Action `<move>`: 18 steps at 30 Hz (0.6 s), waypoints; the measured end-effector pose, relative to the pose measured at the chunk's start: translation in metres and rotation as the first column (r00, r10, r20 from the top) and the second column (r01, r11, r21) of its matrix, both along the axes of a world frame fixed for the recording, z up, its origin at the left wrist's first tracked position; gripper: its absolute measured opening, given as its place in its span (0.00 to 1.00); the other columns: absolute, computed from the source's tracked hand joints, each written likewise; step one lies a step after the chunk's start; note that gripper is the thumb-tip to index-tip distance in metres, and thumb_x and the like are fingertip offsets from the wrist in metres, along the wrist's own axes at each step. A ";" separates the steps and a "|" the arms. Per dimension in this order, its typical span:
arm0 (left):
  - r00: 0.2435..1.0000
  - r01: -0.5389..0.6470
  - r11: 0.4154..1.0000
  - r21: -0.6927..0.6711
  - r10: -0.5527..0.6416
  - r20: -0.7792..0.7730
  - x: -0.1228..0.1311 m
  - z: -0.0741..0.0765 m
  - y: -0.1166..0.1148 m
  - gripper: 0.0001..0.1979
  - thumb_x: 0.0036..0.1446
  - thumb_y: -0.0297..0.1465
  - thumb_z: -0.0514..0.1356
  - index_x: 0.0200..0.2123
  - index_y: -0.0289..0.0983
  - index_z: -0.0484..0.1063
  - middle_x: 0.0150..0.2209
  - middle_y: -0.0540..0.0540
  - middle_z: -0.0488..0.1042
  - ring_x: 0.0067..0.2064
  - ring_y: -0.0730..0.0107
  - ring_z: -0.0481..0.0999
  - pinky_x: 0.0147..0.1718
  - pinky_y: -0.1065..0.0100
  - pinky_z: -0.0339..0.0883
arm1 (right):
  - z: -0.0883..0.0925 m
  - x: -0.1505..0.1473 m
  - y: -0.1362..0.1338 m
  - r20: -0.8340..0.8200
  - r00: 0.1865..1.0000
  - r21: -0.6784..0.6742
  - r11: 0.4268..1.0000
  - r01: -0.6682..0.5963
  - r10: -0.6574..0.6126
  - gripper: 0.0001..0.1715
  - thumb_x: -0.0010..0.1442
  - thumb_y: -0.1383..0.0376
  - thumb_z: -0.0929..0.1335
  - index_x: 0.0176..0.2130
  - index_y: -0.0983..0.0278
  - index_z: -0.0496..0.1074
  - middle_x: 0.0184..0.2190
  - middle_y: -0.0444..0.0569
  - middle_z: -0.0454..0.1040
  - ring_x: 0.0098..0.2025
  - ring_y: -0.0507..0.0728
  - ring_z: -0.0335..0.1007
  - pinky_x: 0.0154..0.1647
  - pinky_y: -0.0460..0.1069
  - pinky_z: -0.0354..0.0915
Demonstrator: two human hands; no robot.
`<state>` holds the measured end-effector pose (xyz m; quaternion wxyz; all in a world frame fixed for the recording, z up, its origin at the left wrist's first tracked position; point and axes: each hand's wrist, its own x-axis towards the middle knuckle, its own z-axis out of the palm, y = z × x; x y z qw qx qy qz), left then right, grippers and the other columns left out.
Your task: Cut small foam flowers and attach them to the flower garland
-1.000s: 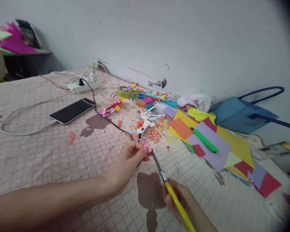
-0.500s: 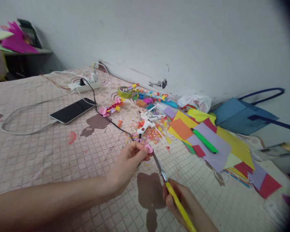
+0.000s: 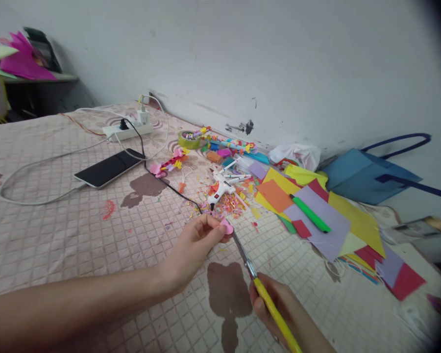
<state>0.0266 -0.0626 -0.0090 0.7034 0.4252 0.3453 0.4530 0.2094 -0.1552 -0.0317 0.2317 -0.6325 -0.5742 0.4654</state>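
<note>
Between the thumb and fingers of my left hand is a small pink cut-out piece with a rounded, lobed edge. My right hand is wrapped round yellow-handled scissors, seen nearly edge-on. Their silver blades point up and left, with the tips right at the pink piece; whether the blades touch it is hard to make out. Just beyond my left fingers, a white glue gun lies among colourful paper scraps.
Coloured sheets with a green pen lie to the right, near a blue bag. On the left are a phone, its cable and a power strip. Green tape and decorated sticks stand near the wall.
The pink piece has turned slightly in my left fingers, showing more of its lobed edge. My right hand and the scissors have shifted very slightly to the right.
</note>
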 end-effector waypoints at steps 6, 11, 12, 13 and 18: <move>0.999 0.043 0.999 -0.003 -0.043 0.014 -0.002 0.000 0.002 0.08 0.57 0.33 0.60 0.28 0.36 0.67 0.29 0.51 0.71 0.32 0.75 0.68 0.34 0.72 0.60 | 0.001 0.000 -0.002 -0.032 0.999 -0.037 0.999 0.002 -0.003 0.36 0.48 0.32 0.59 0.23 0.61 0.54 0.19 0.39 0.50 0.21 0.49 0.44 0.19 0.45 0.47; 0.994 0.105 0.994 -0.014 -0.105 0.029 -0.004 -0.001 0.006 0.09 0.56 0.34 0.61 0.27 0.36 0.67 0.30 0.50 0.73 0.34 0.74 0.70 0.36 0.72 0.61 | -0.001 0.001 -0.003 -0.040 0.999 -0.032 0.999 0.030 -0.031 0.36 0.47 0.32 0.60 0.23 0.62 0.56 0.18 0.39 0.50 0.21 0.48 0.44 0.19 0.45 0.47; 0.992 0.121 0.993 -0.010 -0.121 0.035 -0.005 -0.001 0.007 0.09 0.55 0.34 0.62 0.27 0.36 0.67 0.30 0.50 0.73 0.34 0.74 0.70 0.36 0.72 0.61 | 0.000 0.001 -0.003 -0.035 0.999 -0.027 0.999 0.032 -0.033 0.35 0.47 0.33 0.60 0.23 0.62 0.56 0.19 0.39 0.51 0.21 0.48 0.45 0.19 0.45 0.47; 0.990 0.135 0.991 -0.005 -0.135 0.041 -0.005 -0.002 0.008 0.10 0.55 0.34 0.62 0.27 0.35 0.66 0.30 0.50 0.73 0.33 0.75 0.70 0.35 0.72 0.61 | 0.001 0.001 -0.003 -0.027 0.999 -0.022 0.999 0.031 -0.032 0.35 0.48 0.34 0.61 0.23 0.62 0.57 0.19 0.40 0.51 0.22 0.49 0.46 0.20 0.45 0.47; 0.981 0.189 0.982 0.016 -0.190 0.030 -0.008 -0.003 0.014 0.10 0.55 0.34 0.62 0.28 0.34 0.66 0.29 0.51 0.73 0.32 0.77 0.70 0.35 0.73 0.61 | 0.007 0.003 -0.006 0.006 1.000 -0.016 1.000 0.022 -0.022 0.33 0.50 0.36 0.61 0.24 0.62 0.57 0.20 0.40 0.52 0.23 0.49 0.47 0.21 0.45 0.49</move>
